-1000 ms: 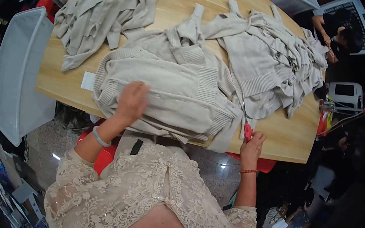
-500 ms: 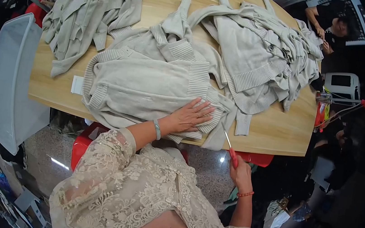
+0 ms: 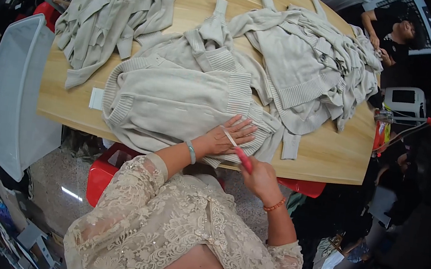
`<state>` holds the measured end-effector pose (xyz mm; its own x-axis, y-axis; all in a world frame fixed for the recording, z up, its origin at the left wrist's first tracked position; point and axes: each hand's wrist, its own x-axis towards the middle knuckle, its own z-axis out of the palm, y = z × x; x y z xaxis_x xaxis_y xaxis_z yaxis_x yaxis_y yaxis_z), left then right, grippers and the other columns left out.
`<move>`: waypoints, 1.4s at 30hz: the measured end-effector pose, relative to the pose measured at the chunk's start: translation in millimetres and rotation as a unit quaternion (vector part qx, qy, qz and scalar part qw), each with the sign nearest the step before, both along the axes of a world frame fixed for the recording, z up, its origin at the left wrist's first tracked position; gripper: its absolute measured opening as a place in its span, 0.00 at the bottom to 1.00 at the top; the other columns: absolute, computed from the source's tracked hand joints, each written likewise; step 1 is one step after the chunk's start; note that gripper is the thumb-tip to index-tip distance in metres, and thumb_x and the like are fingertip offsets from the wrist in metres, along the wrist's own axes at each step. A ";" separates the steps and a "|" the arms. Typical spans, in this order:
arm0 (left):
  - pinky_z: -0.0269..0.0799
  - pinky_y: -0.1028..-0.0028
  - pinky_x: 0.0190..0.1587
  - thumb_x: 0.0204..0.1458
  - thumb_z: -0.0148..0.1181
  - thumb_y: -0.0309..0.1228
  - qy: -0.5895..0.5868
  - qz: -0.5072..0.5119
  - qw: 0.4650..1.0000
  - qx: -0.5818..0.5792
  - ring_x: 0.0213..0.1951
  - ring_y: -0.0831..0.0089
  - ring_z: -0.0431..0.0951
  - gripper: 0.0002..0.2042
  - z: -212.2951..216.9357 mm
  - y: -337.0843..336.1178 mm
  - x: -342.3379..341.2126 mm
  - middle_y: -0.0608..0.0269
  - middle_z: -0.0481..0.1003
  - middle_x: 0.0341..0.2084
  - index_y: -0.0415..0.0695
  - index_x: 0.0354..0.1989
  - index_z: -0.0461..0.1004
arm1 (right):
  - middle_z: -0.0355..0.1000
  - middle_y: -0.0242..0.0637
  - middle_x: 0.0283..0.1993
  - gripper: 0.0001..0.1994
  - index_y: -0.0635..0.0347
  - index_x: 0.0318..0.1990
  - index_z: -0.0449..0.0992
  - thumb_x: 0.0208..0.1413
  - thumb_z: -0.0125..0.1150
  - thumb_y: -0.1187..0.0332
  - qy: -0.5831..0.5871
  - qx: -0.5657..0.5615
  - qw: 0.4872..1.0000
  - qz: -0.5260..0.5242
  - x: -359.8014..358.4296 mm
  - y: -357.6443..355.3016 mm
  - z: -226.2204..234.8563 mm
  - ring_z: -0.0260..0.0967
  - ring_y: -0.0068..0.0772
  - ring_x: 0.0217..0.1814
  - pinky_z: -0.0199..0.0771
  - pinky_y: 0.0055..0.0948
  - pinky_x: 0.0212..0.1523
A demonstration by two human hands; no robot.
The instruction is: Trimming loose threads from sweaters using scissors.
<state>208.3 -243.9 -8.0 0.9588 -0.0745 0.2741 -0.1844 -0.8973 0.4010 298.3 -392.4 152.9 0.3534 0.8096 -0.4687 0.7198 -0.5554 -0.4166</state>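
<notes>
A light grey knitted sweater (image 3: pixel 177 95) with ribbed edges lies spread near the table's front edge. On its lower right part my left hand (image 3: pixel 226 137) rests flat, fingers apart. My right hand (image 3: pixel 261 180) is closed around the red handle of a slim tool (image 3: pixel 243 160) with a narrow metal blade. That blade crosses over the back of my left hand, pointing up and left; whether it touches is unclear, and the tool's exact kind cannot be made out. Just right of the sweater, a ribbed cuff (image 3: pixel 290 146) hangs down on the wood.
More grey knitwear is heaped on the wooden table (image 3: pixel 330 162): a buttoned pile (image 3: pixel 107 8) at far left and a larger pile (image 3: pixel 310 65) at right. A small white card (image 3: pixel 96 99) lies left of the sweater. A translucent bin (image 3: pixel 16 94) stands left; another person (image 3: pixel 394 35) sits far right.
My right hand has swung left and up with the red-handled tool, from right of the sweater to over my left hand. My left hand stays flat on the knit.
</notes>
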 end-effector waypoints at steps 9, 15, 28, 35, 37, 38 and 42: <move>0.28 0.52 0.71 0.49 0.60 0.48 0.031 0.004 0.999 -0.009 0.72 0.58 0.39 0.36 2.9 3.5 -6.2 0.59 0.46 0.71 0.50 0.66 0.57 | 0.74 0.56 0.31 0.13 0.62 0.36 0.75 0.53 0.61 0.60 -0.057 -0.082 0.990 -0.098 21.8 -83.4 15.1 0.72 0.60 0.39 0.71 0.51 0.40; 0.33 0.52 0.71 0.51 0.57 0.50 0.029 -0.005 0.999 -0.022 0.71 0.56 0.44 0.37 14.4 12.2 -28.0 0.54 0.48 0.70 0.43 0.66 0.56 | 0.73 0.55 0.28 0.13 0.59 0.40 0.75 0.55 0.59 0.59 0.015 -0.023 0.999 -0.038 -14.2 -44.0 17.3 0.73 0.59 0.34 0.71 0.50 0.36; 0.34 0.39 0.66 0.51 0.60 0.48 0.057 0.408 0.911 -0.003 0.69 0.56 0.52 0.35 32.6 115.0 -180.1 0.52 0.56 0.66 0.41 0.64 0.59 | 0.73 0.53 0.28 0.12 0.59 0.41 0.72 0.53 0.61 0.63 0.050 0.014 0.994 0.098 -37.9 56.7 18.2 0.71 0.58 0.32 0.69 0.50 0.34; 0.48 0.56 0.67 0.54 0.52 0.27 0.010 0.374 0.924 -0.081 0.64 0.52 0.60 0.23 9.9 160.1 -221.7 0.50 0.63 0.61 0.40 0.61 0.64 | 0.75 0.51 0.28 0.12 0.60 0.32 0.78 0.51 0.60 0.60 0.067 0.024 0.975 0.211 -79.7 128.7 -17.9 0.74 0.55 0.33 0.73 0.49 0.36; 0.60 0.62 0.63 0.53 0.51 0.22 -0.022 0.416 0.900 -0.132 0.58 0.51 0.68 0.19 2.7 171.6 -248.7 0.48 0.69 0.55 0.39 0.56 0.69 | 0.74 0.51 0.30 0.10 0.59 0.33 0.77 0.52 0.59 0.63 0.109 0.021 0.970 0.216 -91.8 146.0 -13.6 0.72 0.56 0.36 0.71 0.49 0.38; 0.66 0.61 0.56 0.54 0.52 0.23 -0.034 0.446 0.875 -0.186 0.51 0.52 0.73 0.15 -6.8 176.1 -257.4 0.50 0.74 0.47 0.38 0.51 0.72 | 0.74 0.52 0.29 0.10 0.60 0.33 0.77 0.53 0.59 0.62 0.117 0.074 0.972 0.189 -92.0 143.0 -32.4 0.72 0.57 0.35 0.70 0.49 0.38; 0.68 0.62 0.44 0.53 0.58 0.27 -0.098 0.432 0.891 -0.103 0.40 0.56 0.74 0.07 24.3 212.0 -225.1 0.57 0.76 0.36 0.41 0.40 0.75 | 0.74 0.52 0.28 0.15 0.61 0.31 0.77 0.55 0.59 0.56 0.034 0.086 0.995 0.023 -56.2 137.1 -40.9 0.72 0.58 0.34 0.71 0.49 0.37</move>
